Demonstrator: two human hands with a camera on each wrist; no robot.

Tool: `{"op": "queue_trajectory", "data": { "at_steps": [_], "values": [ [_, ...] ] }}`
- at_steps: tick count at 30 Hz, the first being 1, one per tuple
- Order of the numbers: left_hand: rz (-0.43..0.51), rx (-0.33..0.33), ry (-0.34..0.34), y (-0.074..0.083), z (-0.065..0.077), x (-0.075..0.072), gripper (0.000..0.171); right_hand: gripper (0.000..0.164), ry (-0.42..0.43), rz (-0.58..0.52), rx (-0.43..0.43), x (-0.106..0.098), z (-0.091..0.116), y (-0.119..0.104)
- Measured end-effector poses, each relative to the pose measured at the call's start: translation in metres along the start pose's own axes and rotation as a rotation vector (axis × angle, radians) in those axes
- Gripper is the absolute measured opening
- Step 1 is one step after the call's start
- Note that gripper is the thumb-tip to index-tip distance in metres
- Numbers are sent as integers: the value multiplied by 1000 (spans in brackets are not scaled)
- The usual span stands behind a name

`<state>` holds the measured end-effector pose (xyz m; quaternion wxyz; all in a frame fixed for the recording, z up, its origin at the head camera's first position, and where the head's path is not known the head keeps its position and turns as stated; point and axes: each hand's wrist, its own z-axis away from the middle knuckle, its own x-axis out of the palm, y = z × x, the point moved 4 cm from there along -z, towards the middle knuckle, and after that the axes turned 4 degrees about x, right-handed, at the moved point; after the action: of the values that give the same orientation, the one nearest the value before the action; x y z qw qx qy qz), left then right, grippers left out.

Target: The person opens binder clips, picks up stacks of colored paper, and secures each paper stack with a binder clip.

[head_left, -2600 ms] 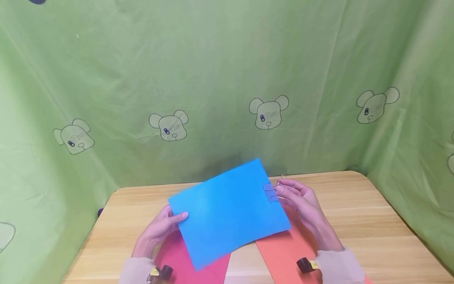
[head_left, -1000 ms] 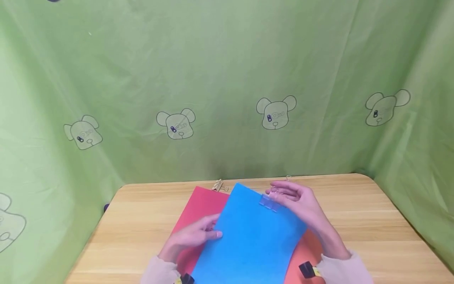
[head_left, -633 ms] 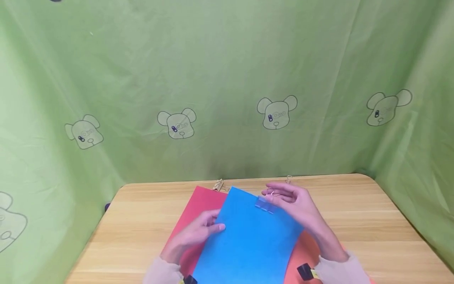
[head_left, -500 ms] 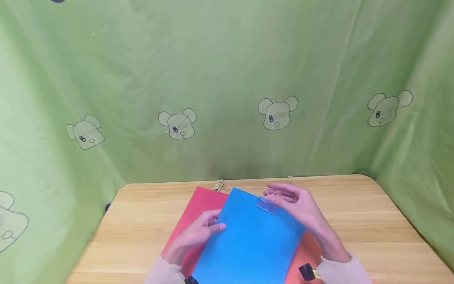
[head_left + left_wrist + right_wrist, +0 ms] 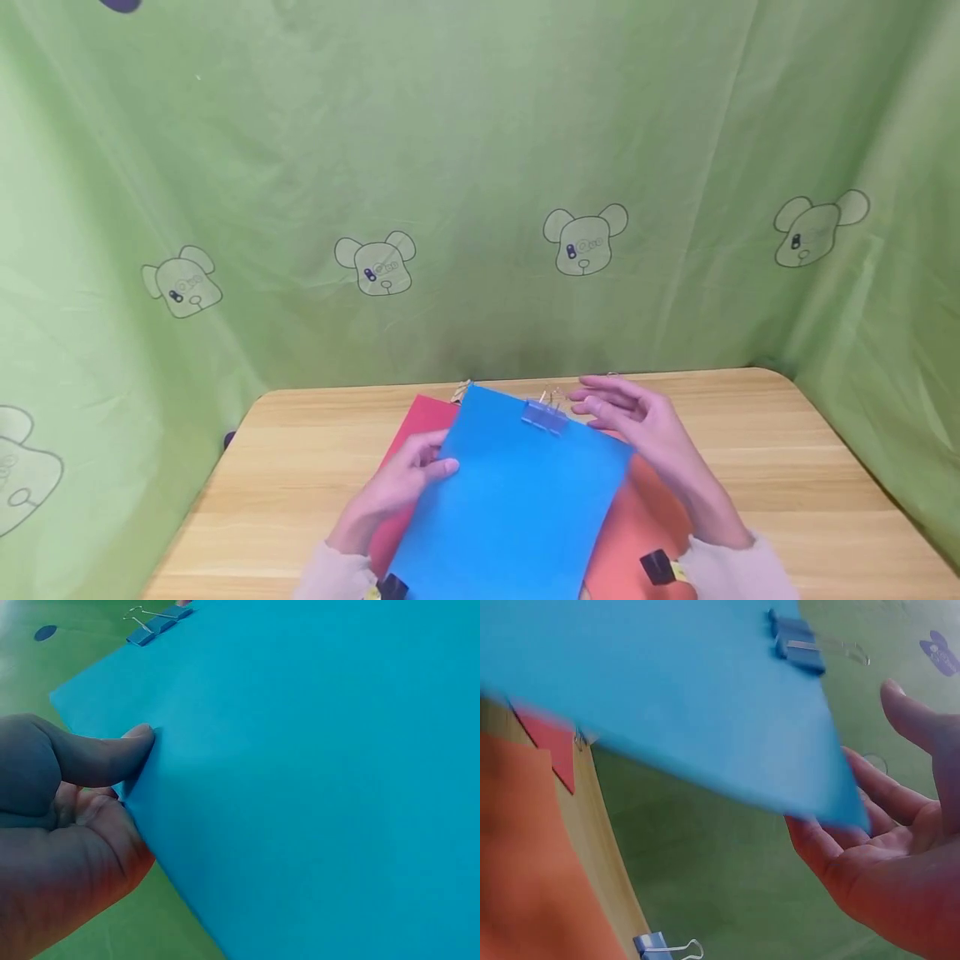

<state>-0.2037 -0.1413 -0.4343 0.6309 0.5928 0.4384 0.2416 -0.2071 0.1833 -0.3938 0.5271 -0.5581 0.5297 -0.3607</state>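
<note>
A blue sheet of paper (image 5: 517, 508) is held up at a tilt, with a blue binder clip (image 5: 546, 417) on its top edge. My left hand (image 5: 401, 479) pinches the sheet's left edge, thumb in front, as the left wrist view also shows. Near the top right corner, my right hand (image 5: 637, 425) has its fingers spread and apart from the clip. In the right wrist view, some fingers of the right hand (image 5: 892, 832) lie behind the sheet's corner; whether they touch it I cannot tell. The clip's wire handles (image 5: 847, 651) stick out beyond the edge.
Beneath the blue sheet lie a red sheet (image 5: 408, 429) on the left and an orange sheet (image 5: 648, 525) on the right. A binder clip (image 5: 461, 392) sits at the red sheet's top; another clip (image 5: 654, 946) is by the orange sheet. A green curtain (image 5: 480, 167) stands behind the wooden table (image 5: 795, 483).
The blue sheet has turned from sideways to lengthwise, with its clip now at the top. My right hand has let go of the clip and moved right. The left hand keeps its pinch.
</note>
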Motion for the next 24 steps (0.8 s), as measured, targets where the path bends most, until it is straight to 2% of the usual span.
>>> {"op": "queue_trajectory", "data": {
  "at_steps": [5,9,13,18,24],
  "values": [
    [47,19,17,2,7,-19,43,39,50,51,-20,-7,-3,5],
    [47,48,53,6,14,-40,44,38,81,116,-47,-9,-4,10],
    [52,49,104,9,24,-62,45,38,112,190,-34,-11,-3,16],
    [6,45,232,13,40,-93,47,40,143,266,-13,-12,-5,22],
    [-70,54,356,21,63,-125,48,43,120,321,-13,-3,-18,31]
  ]
}}
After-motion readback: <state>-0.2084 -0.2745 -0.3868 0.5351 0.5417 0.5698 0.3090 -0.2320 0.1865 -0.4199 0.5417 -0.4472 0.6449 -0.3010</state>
